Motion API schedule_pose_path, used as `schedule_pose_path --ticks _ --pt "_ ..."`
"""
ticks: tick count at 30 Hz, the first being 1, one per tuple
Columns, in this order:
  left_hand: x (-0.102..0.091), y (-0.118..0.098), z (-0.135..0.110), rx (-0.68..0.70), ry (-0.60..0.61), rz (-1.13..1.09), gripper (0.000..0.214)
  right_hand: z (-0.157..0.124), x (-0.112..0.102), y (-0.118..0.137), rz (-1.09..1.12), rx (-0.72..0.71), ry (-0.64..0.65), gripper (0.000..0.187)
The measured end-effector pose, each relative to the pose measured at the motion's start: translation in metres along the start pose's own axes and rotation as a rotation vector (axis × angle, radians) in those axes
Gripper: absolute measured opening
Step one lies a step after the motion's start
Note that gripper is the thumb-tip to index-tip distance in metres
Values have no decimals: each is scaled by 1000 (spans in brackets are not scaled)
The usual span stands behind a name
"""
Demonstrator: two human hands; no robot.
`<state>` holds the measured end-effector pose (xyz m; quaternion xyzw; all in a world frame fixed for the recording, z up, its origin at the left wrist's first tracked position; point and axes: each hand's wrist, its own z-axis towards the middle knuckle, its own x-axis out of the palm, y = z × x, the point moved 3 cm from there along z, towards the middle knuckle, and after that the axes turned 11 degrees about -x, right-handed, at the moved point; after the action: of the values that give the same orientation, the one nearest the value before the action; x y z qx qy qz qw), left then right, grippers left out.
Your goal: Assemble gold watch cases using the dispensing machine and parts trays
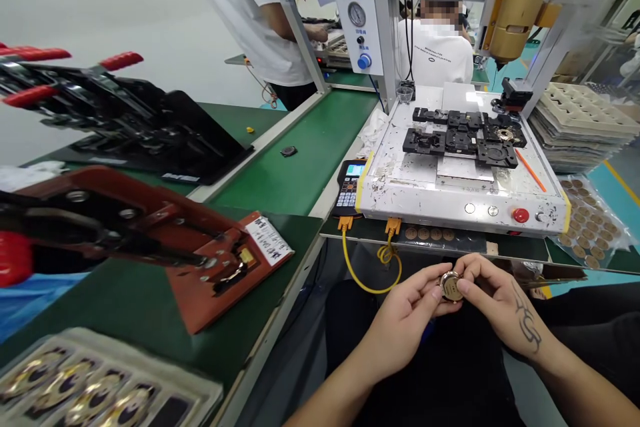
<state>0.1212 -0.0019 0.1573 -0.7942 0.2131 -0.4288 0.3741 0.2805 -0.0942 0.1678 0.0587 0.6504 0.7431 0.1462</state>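
Between my two hands is a small round gold-coloured watch case (452,286), its flat disc face turned up toward me. My left hand (407,310) grips its left edge between thumb and fingers. From the other side my right hand (493,297) pinches it, the thumb pressed on the flat face. Both hands are above my lap, in front of the white dispensing machine (415,188). Black fixture blocks (460,137) lie on the machine's bed, one with a gold ring-shaped part (506,135) in it.
At left stand a brown toggle-clamp press (200,260) and black clamps with red handles (150,113). A tray (213,392) of gold parts lies front left. A dark round piece (289,151) rests on the green belt (320,167). Stacked trays (575,120) stand right. Co-workers are behind.
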Motion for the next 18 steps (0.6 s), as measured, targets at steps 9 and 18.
schedule_pose_path --ticks 9,18 --pt "3 2 1 2 4 16 48 -3 -1 -2 -6 -7 -25 27" --pt "8 8 0 28 -21 72 51 -7 1 0 -165 -74 -66 25"
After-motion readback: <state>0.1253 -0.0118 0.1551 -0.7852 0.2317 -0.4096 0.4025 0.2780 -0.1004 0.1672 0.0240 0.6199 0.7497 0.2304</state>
